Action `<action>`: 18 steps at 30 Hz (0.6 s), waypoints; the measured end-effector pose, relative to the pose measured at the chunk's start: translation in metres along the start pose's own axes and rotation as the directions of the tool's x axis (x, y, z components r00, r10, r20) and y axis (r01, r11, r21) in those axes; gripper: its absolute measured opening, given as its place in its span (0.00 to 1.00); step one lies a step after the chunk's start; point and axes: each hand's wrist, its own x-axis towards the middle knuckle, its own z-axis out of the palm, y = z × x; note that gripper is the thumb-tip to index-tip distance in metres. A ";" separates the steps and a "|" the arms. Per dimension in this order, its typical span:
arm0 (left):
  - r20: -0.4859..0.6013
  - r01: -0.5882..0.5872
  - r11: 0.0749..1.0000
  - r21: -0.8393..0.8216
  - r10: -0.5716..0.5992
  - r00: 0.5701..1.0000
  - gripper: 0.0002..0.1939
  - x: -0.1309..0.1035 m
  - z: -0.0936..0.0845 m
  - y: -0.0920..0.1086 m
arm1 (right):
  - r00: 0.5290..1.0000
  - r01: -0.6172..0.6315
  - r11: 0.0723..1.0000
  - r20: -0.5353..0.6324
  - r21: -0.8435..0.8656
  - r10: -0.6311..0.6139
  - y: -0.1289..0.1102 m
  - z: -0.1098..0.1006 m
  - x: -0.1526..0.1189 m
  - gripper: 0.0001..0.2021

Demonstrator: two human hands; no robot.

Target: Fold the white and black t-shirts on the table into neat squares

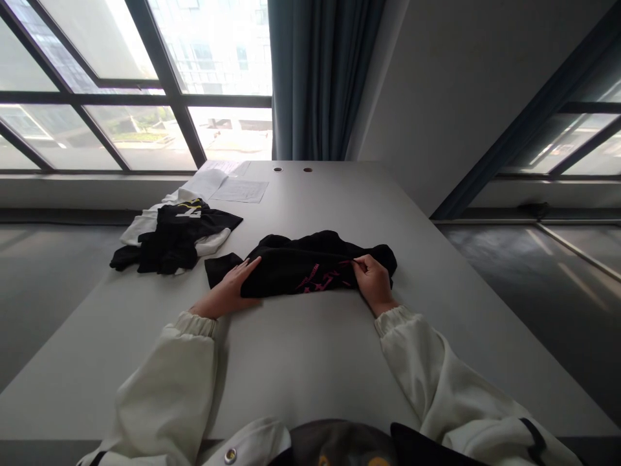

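Observation:
A black T-shirt point(291, 265) with pink printing lies bunched in a wide, low strip across the middle of the white table. At its left end rests my left hand point(233, 288), open, with the fingers stretched over the cloth and the thumb apart along the near edge. Toward the other end, my right hand point(373, 281) is closed, pinching the fabric beside the pink print between thumb and fingers. The underside of the shirt is hidden.
Left of the shirt lies a loose pile of black and white clothes point(179, 236). Behind that pile are paper sheets point(240, 191). Two round holes point(278, 169) sit near the far end of the table point(310, 362). Beyond are a blue curtain point(320, 77) and windows.

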 end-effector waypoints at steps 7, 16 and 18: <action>-0.335 0.254 0.950 0.184 -0.182 0.925 0.36 0.006 0.004 -0.004 | 0.989 0.136 0.990 -0.057 0.035 -0.133 -0.013 -0.012 0.003 0.08; -0.650 0.361 0.931 0.051 -0.243 0.719 0.23 0.000 -0.006 -0.023 | 0.827 0.139 0.970 0.515 0.199 -0.224 -0.032 -0.002 -0.008 0.15; -0.583 0.211 0.976 0.044 -0.147 0.799 0.24 -0.002 -0.011 -0.018 | 0.803 0.116 0.982 0.567 0.151 -0.182 -0.023 -0.007 -0.005 0.25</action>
